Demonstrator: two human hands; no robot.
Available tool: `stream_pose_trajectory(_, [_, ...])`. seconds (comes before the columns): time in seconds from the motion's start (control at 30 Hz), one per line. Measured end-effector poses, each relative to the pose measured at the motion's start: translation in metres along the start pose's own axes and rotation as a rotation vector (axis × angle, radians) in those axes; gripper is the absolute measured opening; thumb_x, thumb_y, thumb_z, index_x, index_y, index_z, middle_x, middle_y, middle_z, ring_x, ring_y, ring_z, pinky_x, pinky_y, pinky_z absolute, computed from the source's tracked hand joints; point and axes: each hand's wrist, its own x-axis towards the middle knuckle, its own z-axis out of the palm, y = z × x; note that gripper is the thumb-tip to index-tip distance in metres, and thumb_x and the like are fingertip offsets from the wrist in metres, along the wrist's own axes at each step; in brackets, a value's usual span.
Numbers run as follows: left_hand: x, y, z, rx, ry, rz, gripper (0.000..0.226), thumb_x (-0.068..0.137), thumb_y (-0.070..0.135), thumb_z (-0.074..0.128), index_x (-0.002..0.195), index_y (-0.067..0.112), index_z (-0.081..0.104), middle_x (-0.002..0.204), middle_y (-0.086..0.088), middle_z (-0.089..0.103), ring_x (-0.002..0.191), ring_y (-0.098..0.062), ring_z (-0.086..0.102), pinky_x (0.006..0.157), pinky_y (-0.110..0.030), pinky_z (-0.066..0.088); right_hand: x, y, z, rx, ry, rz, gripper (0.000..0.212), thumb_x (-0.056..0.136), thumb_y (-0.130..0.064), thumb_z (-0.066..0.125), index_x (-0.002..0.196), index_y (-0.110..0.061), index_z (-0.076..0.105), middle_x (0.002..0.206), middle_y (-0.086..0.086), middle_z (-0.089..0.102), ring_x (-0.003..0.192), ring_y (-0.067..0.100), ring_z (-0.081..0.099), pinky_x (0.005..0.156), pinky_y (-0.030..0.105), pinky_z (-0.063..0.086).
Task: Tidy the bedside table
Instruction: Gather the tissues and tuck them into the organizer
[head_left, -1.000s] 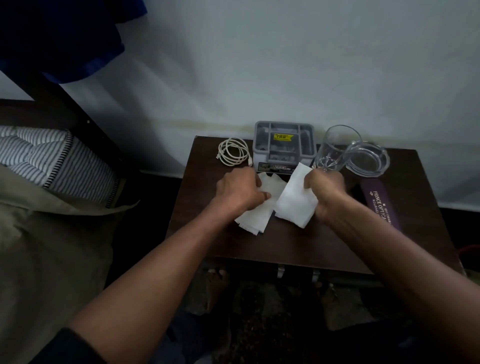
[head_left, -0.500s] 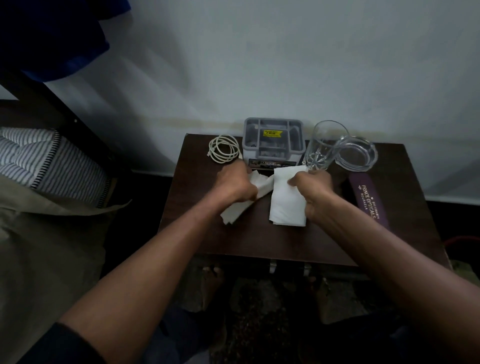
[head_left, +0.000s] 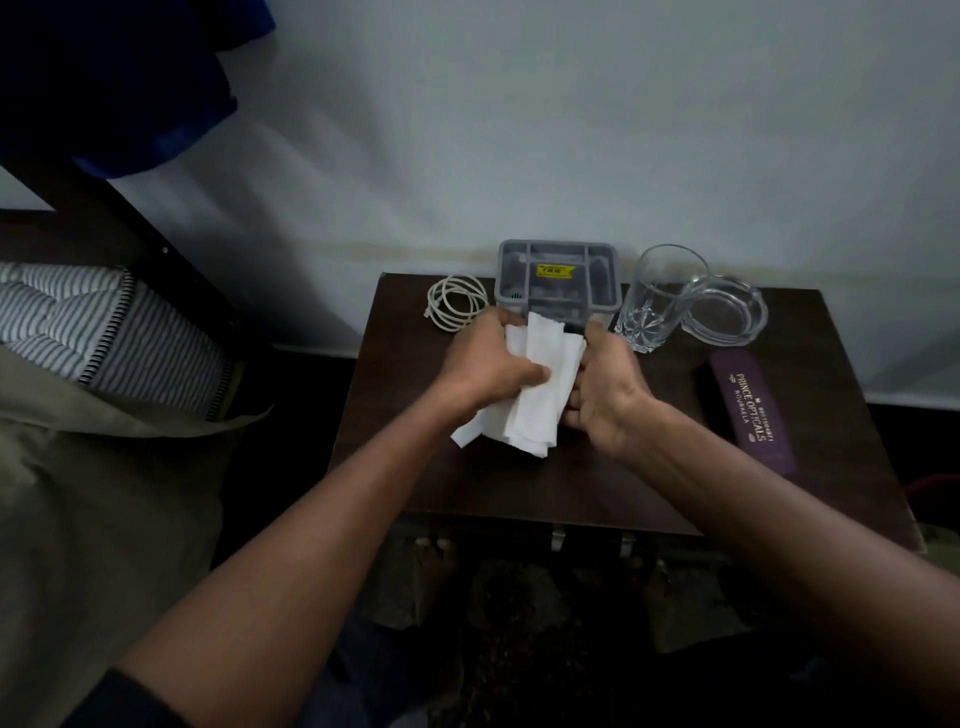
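Over the middle of the dark wooden bedside table (head_left: 613, 483), both hands hold a bunch of white tissues (head_left: 540, 395) pressed together between them. My left hand (head_left: 483, 364) grips the tissues from the left, thumb across the front. From the right, my right hand (head_left: 602, 389) clasps the same bunch. Behind the hands a grey compartment organiser (head_left: 558, 278) with a yellow label stands against the wall.
A coiled white cable (head_left: 456, 301) lies at the back left. A clear tumbler (head_left: 657, 296) and a glass ashtray (head_left: 724, 312) stand at the back right. A purple spectacle case (head_left: 750, 410) lies along the right side. A bed with a striped mattress (head_left: 104, 332) is to the left.
The two separate tissue bundles, one in each hand, have been brought together into a single upright bunch held between both hands.
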Motion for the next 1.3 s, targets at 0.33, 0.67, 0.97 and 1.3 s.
stream_pose_trajectory(0.33, [0.005,-0.005,-0.012,0.242,-0.086,0.218,0.075,0.075,0.024,0.096,0.138,0.016,0.058,0.119,0.0,0.069,0.104,-0.019,0.071,0.092,-0.034,0.059,-0.002,0.001,-0.005,-0.153,0.017,-0.047,0.025,0.092,0.007,0.069,0.114,-0.005,0.071,0.101,0.011,0.078,0.086,0.026,0.077,0.061,0.034,0.061])
stream_pose_trajectory(0.67, [0.009,-0.022,-0.012,0.646,0.055,0.031,0.056,0.085,0.036,0.084,0.133,0.018,0.062,0.132,-0.006,0.067,0.122,-0.032,0.066,0.095,-0.043,0.056,0.007,0.007,-0.007,-0.184,0.19,-0.065,0.034,0.096,0.002,0.06,0.129,-0.001,0.065,0.115,0.015,0.074,0.1,0.035,0.075,0.088,0.05,0.063])
stream_pose_trajectory(0.97, [0.01,-0.007,-0.029,0.535,-0.19,-0.083,0.024,0.089,0.036,0.079,0.097,0.015,0.073,0.101,-0.003,0.075,0.089,-0.021,0.071,0.075,-0.034,0.059,0.006,0.007,-0.007,-0.199,0.191,-0.091,0.027,0.089,0.005,0.058,0.114,-0.001,0.066,0.112,0.017,0.074,0.098,0.036,0.074,0.092,0.056,0.063])
stream_pose_trajectory(1.3, [0.007,-0.005,-0.029,0.147,-0.155,0.16,0.044,0.085,0.025,0.089,0.125,0.014,0.076,0.118,-0.002,0.08,0.105,-0.017,0.077,0.077,-0.032,0.064,-0.004,0.005,0.005,-0.072,-0.033,-0.049,0.031,0.104,-0.015,0.05,0.122,-0.007,0.073,0.109,0.018,0.081,0.101,0.04,0.079,0.095,0.058,0.062])
